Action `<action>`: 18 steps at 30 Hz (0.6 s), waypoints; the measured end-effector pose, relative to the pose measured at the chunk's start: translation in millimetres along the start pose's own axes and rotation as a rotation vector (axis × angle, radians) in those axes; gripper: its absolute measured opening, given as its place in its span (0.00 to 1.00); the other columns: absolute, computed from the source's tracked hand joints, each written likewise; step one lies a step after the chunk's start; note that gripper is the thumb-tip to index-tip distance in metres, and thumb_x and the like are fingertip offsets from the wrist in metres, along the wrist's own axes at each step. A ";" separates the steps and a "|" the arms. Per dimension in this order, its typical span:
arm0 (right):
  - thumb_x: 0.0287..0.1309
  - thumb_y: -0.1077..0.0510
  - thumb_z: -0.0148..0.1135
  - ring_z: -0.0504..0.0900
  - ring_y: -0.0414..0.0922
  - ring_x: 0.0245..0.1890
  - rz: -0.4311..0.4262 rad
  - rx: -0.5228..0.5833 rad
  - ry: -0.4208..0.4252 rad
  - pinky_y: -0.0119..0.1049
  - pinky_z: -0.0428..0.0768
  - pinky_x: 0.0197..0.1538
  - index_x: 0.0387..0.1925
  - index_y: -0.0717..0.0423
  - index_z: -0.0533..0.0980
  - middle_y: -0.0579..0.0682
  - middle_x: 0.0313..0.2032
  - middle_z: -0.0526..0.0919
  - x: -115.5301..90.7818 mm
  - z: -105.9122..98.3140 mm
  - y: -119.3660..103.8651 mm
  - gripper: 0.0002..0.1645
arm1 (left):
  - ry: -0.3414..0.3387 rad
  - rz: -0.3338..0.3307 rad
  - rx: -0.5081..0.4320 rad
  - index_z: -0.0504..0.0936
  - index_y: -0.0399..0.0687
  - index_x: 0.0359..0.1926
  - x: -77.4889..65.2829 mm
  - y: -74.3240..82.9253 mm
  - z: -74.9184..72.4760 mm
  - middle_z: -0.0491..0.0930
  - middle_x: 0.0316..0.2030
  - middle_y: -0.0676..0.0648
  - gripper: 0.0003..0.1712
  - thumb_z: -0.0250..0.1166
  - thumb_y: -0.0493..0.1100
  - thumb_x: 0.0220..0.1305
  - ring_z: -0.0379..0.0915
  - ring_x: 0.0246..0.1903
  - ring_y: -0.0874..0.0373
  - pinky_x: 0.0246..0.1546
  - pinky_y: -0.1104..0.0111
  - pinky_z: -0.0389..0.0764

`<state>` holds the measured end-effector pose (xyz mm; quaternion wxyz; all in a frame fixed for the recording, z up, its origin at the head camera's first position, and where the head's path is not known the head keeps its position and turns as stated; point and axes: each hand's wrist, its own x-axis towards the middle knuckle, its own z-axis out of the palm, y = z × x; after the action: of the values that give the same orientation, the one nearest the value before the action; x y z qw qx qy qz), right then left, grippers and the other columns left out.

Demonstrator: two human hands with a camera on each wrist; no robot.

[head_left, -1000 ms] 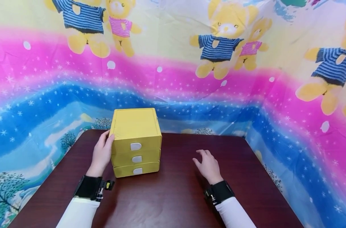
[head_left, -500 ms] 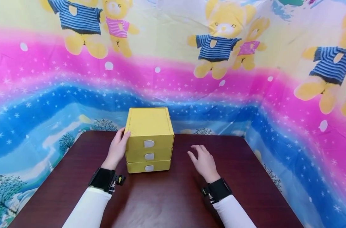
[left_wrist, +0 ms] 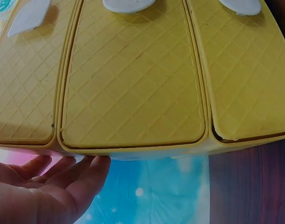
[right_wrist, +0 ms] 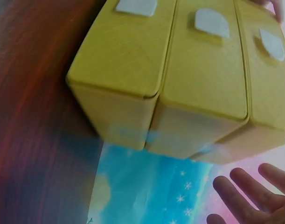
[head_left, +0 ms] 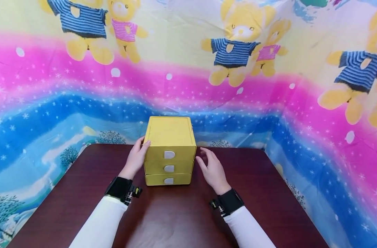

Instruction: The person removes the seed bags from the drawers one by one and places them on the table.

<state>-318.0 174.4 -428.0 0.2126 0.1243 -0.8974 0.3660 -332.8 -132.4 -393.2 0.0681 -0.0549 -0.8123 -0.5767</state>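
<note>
A yellow mini drawer cabinet (head_left: pixel 170 134) with three stacked drawers and pale grey pull tabs stands upright on the table. My left hand (head_left: pixel 137 157) lies against its left side, thumb near the front top corner. In the left wrist view the fingertips (left_wrist: pixel 101 163) of this hand meet the cabinet's side wall, extended rather than wrapped round it. On the other side, my right hand (head_left: pixel 214 170) is close to the cabinet's right wall with fingers spread. A gap shows between the right fingertips (right_wrist: pixel 221 183) and the cabinet in the right wrist view. All drawers are pushed in.
The dark reddish-brown table (head_left: pixel 176 217) has rounded far corners. Behind it and along both sides hangs a patterned cloth (head_left: pixel 182 89) with bears and snowflakes. Each wrist wears a black strap (head_left: pixel 118 187) with a small camera.
The cabinet has slid to the right and slightly back, with my left hand staying at its left side. My right hand has moved left, up to the cabinet's right side.
</note>
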 end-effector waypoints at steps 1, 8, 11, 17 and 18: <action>0.76 0.43 0.57 0.82 0.52 0.57 0.001 0.010 0.004 0.51 0.82 0.56 0.71 0.50 0.70 0.53 0.60 0.80 1.6 0.8 -1.7 0.29 | -0.003 0.001 -0.003 0.49 0.47 0.83 1.6 0.1 1.3 0.56 0.78 0.36 0.42 0.44 0.64 0.81 0.59 0.74 0.38 0.72 0.44 0.64; 0.78 0.47 0.55 0.81 0.52 0.58 0.008 0.054 0.026 0.51 0.81 0.56 0.71 0.51 0.70 0.54 0.61 0.80 12.0 10.0 2.0 0.27 | -0.024 -0.005 -0.038 0.50 0.49 0.83 10.0 -2.6 9.7 0.55 0.79 0.36 0.41 0.44 0.65 0.81 0.56 0.76 0.39 0.72 0.43 0.65; 0.79 0.47 0.53 0.78 0.54 0.64 0.006 0.057 0.025 0.54 0.79 0.61 0.71 0.53 0.70 0.56 0.64 0.79 13.2 13.8 7.3 0.27 | -0.038 -0.009 -0.051 0.49 0.49 0.83 11.8 -2.5 12.0 0.55 0.79 0.36 0.42 0.44 0.65 0.80 0.56 0.76 0.39 0.72 0.43 0.65; 0.81 0.49 0.49 0.79 0.55 0.64 -0.024 0.063 0.038 0.55 0.79 0.62 0.70 0.54 0.70 0.57 0.63 0.79 17.1 16.9 11.8 0.24 | -0.055 -0.004 -0.086 0.49 0.50 0.83 19.3 -1.9 15.2 0.56 0.78 0.36 0.42 0.45 0.65 0.80 0.57 0.76 0.39 0.71 0.43 0.65; 0.81 0.50 0.49 0.80 0.55 0.63 -0.027 0.065 0.042 0.55 0.80 0.61 0.70 0.54 0.70 0.57 0.62 0.80 18.1 17.2 12.2 0.24 | -0.054 -0.004 -0.094 0.49 0.50 0.83 21.1 -1.8 15.7 0.56 0.79 0.36 0.42 0.45 0.66 0.80 0.57 0.76 0.39 0.72 0.43 0.65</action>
<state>-343.5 169.5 -437.8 0.2322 0.1357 -0.8787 0.3944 -354.6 -117.9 -396.3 0.0420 -0.0719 -0.7860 -0.6127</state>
